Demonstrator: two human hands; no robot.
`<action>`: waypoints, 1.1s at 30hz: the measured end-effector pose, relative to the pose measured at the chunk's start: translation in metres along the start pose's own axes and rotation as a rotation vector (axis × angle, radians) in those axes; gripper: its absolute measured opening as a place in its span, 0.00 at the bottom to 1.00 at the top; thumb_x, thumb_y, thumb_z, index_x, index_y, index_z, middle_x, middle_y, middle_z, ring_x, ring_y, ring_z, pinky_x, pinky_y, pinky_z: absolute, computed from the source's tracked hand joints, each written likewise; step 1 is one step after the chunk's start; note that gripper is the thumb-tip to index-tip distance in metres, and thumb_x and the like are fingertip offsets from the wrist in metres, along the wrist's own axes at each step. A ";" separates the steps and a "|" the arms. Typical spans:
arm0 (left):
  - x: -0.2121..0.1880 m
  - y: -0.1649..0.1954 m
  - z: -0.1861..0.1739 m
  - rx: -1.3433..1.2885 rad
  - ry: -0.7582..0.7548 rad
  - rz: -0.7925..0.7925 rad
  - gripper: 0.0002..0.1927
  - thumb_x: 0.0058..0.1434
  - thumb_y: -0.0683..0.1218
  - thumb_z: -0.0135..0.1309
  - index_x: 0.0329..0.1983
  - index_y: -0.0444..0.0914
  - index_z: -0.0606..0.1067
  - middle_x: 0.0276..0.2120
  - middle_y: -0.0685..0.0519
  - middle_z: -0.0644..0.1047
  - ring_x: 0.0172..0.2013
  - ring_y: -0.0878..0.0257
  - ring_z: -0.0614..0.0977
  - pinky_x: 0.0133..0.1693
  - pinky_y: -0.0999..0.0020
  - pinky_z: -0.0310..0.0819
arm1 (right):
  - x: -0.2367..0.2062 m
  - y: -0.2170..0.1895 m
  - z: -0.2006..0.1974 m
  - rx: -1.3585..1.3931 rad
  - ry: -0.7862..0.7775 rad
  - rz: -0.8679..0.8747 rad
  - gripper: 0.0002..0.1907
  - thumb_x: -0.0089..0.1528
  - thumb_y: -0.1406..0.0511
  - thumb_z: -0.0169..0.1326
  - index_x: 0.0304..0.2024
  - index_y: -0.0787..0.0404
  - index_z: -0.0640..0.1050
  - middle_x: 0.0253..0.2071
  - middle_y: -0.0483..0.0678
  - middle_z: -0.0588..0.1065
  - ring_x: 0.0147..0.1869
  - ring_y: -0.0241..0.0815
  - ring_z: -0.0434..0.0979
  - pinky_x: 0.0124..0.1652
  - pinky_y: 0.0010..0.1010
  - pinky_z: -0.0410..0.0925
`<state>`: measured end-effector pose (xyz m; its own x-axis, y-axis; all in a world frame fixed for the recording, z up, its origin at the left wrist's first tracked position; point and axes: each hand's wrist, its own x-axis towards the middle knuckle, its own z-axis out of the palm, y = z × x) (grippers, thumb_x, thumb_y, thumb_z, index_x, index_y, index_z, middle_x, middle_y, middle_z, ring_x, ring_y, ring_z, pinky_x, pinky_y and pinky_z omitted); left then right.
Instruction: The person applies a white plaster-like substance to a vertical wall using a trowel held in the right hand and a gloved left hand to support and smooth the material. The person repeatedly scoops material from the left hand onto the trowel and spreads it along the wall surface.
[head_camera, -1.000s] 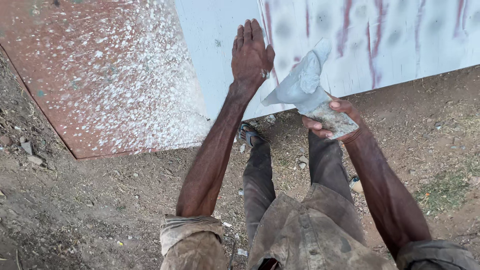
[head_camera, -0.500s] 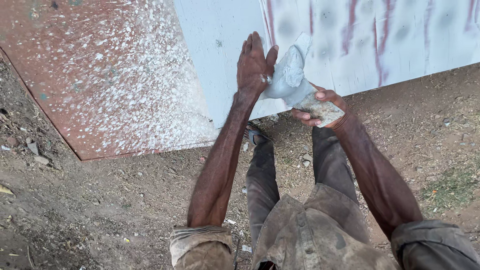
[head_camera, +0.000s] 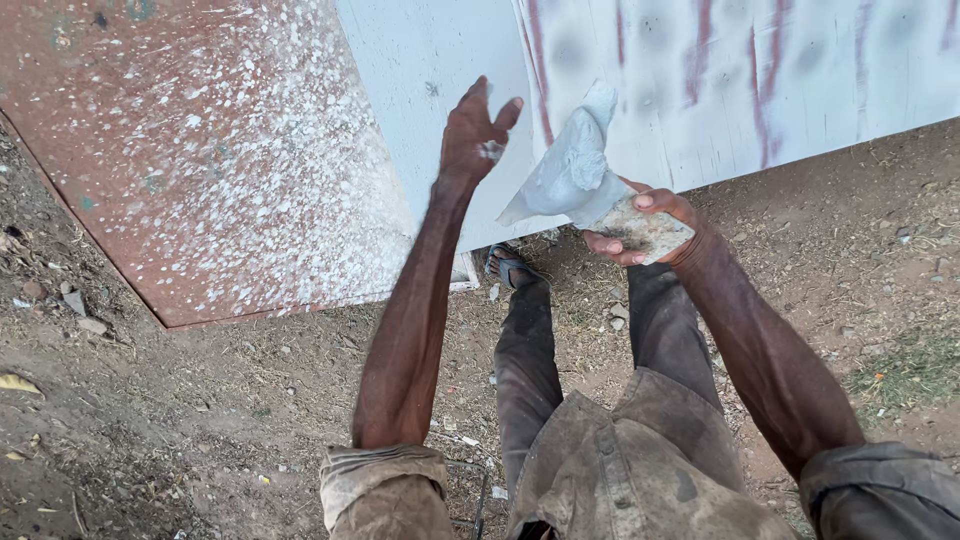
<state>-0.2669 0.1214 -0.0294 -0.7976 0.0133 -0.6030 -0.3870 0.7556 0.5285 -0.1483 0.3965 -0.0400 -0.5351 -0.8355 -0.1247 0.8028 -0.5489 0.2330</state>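
Head view, looking down. Right hand (head_camera: 640, 225) is clenched around a flat putty-caked board (head_camera: 650, 232) that carries a pale grey heap of filler putty (head_camera: 572, 170), held just in front of the metal panel (head_camera: 700, 90). Left hand (head_camera: 478, 130) is released, fingers spread, palm at or close to the panel's grey face; contact cannot be confirmed; a smear of putty shows on the fingers. Progress, as judged: the right part of the panel is coated pale grey with reddish streaks showing through; the rust-red section (head_camera: 200, 150) at left carries only white specks, so most of it looks uncoated. The putty sits just right of the open left hand, near but apart.
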 end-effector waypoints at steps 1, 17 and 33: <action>-0.007 -0.007 -0.008 -0.355 0.022 -0.267 0.42 0.71 0.60 0.51 0.71 0.20 0.59 0.67 0.26 0.61 0.68 0.34 0.64 0.68 0.44 0.63 | -0.003 0.001 0.007 -0.072 0.061 -0.078 0.42 0.62 0.63 0.60 0.74 0.65 0.55 0.51 0.62 0.68 0.42 0.47 0.73 0.27 0.30 0.71; -0.056 -0.038 0.096 -2.387 0.110 0.137 0.50 0.71 0.72 0.37 0.76 0.27 0.47 0.75 0.35 0.55 0.76 0.40 0.52 0.75 0.44 0.43 | 0.050 0.077 0.055 -1.900 0.521 -0.270 0.44 0.53 0.69 0.63 0.73 0.58 0.65 0.77 0.50 0.54 0.82 0.54 0.54 0.73 0.52 0.61; -0.066 -0.038 0.079 -2.646 -0.107 0.158 0.48 0.72 0.70 0.42 0.78 0.29 0.49 0.76 0.37 0.54 0.76 0.44 0.52 0.75 0.46 0.42 | 0.045 0.052 -0.018 0.307 0.122 -0.361 0.39 0.66 0.61 0.53 0.77 0.66 0.59 0.74 0.59 0.63 0.50 0.50 0.72 0.36 0.34 0.72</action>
<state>-0.1632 0.1435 -0.0571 -0.8730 0.0304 -0.4868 0.0839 -0.9738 -0.2113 -0.1263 0.3297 -0.0513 -0.7155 -0.5999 -0.3580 0.4469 -0.7869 0.4255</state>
